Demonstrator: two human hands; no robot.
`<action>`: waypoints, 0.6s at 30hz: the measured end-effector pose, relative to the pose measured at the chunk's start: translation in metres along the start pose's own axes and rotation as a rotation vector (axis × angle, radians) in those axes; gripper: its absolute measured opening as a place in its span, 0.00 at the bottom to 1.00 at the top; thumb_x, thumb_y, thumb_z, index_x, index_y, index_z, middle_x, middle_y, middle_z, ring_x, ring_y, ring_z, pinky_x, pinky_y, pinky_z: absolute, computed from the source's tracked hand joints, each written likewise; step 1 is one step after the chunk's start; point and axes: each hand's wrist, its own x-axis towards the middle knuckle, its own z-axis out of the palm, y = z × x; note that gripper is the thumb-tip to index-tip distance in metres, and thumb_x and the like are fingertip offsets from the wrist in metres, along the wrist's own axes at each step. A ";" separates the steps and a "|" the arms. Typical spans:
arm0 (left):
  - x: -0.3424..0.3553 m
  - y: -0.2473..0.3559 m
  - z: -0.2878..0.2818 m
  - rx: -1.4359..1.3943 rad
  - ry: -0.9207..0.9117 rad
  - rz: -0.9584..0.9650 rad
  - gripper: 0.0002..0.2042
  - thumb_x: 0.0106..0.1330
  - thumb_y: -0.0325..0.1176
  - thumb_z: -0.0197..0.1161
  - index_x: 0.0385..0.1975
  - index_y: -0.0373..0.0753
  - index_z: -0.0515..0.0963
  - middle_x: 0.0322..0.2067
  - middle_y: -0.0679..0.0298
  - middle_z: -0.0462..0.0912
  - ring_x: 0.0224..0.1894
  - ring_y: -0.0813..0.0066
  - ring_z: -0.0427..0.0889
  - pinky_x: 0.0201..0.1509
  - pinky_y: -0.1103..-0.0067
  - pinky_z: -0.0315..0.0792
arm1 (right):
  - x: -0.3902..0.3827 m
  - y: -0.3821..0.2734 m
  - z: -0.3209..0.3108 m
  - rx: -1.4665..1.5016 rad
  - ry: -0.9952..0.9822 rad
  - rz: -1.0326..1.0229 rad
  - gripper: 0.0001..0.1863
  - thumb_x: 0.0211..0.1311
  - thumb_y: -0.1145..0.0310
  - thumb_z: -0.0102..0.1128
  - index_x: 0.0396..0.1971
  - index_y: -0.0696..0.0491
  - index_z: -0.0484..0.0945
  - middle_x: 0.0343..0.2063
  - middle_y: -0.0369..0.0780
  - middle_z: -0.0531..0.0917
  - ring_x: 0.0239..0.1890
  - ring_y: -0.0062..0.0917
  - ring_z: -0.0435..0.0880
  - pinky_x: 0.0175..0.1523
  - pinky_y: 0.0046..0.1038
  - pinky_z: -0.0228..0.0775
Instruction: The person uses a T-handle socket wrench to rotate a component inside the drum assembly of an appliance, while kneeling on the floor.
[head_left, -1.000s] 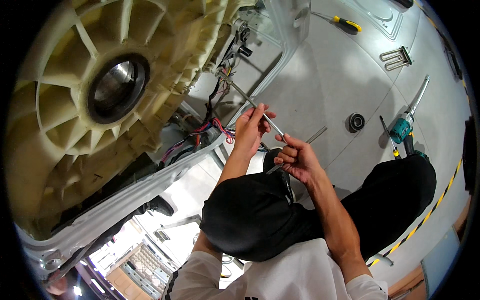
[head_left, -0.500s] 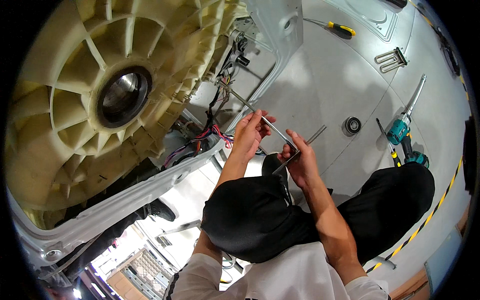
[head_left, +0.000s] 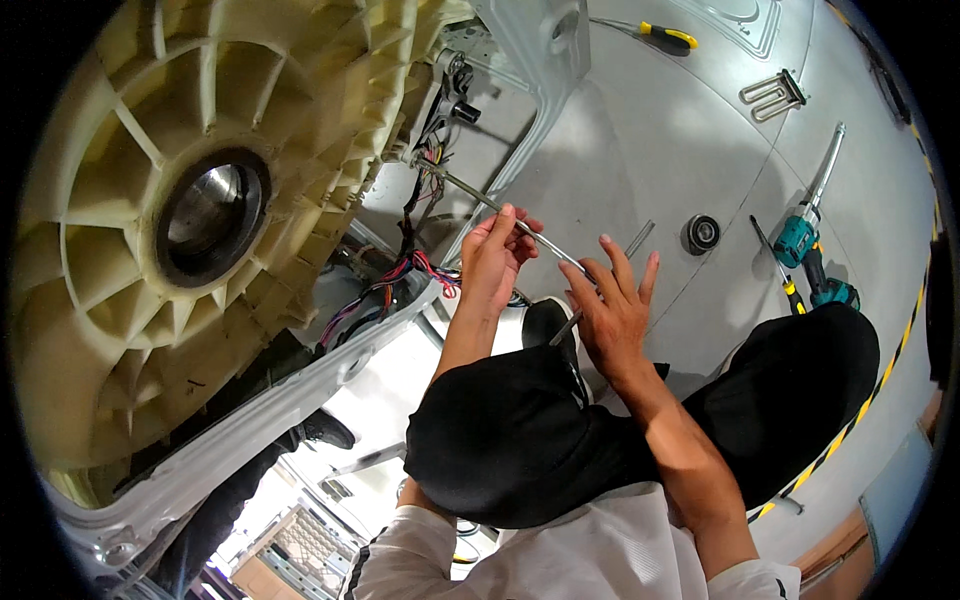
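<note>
A long T-handle wrench (head_left: 546, 243) runs from the side of the cream plastic tub (head_left: 110, 230) toward my lap. Its far tip meets the tub's edge, beside the wire bundle; the exact fastener is too small to make out. My left hand (head_left: 492, 262) is closed loosely round the middle of the shaft, thumb on top. At the near end, my right hand (head_left: 612, 315) lies over the crossbar (head_left: 641, 238) with its fingers spread, back of the hand upward. Parts of the crossbar stick out past both sides of that hand, and the joint is hidden under it.
A grey metal cabinet frame (head_left: 250, 415) surrounds the tub, with coloured wires (head_left: 425, 265) hanging inside. On the floor lie a yellow-black screwdriver (head_left: 668, 38), a heating element (head_left: 772, 96), a round bearing (head_left: 700, 234), a teal power tool (head_left: 800, 235) and another screwdriver (head_left: 793, 295).
My right hand has gone from gripping the crossbar to spread fingers, turned back upward. The left hand stays on the shaft. The whole view has shifted slightly.
</note>
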 end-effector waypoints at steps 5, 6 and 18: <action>0.001 -0.002 -0.003 0.006 0.003 -0.022 0.13 0.64 0.40 0.55 0.33 0.34 0.72 0.27 0.56 0.79 0.23 0.78 0.74 0.29 0.82 0.72 | 0.003 0.009 0.020 -0.002 0.083 -0.058 0.21 0.43 0.67 0.62 0.42 0.51 0.75 0.25 0.33 0.72 0.37 0.25 0.73 0.61 0.48 0.51; 0.001 -0.001 -0.004 -0.005 0.009 -0.029 0.12 0.64 0.40 0.55 0.33 0.35 0.72 0.27 0.56 0.79 0.23 0.78 0.74 0.29 0.82 0.71 | 0.005 0.010 0.022 -0.019 0.098 -0.098 0.21 0.42 0.66 0.63 0.41 0.52 0.75 0.22 0.33 0.71 0.33 0.24 0.73 0.60 0.46 0.54; -0.001 0.002 -0.006 0.030 0.054 -0.002 0.14 0.62 0.41 0.58 0.30 0.34 0.73 0.26 0.56 0.79 0.21 0.80 0.72 0.27 0.84 0.70 | 0.012 0.006 0.029 0.337 -0.004 0.019 0.11 0.53 0.70 0.57 0.36 0.57 0.77 0.11 0.34 0.68 0.16 0.27 0.68 0.29 0.29 0.63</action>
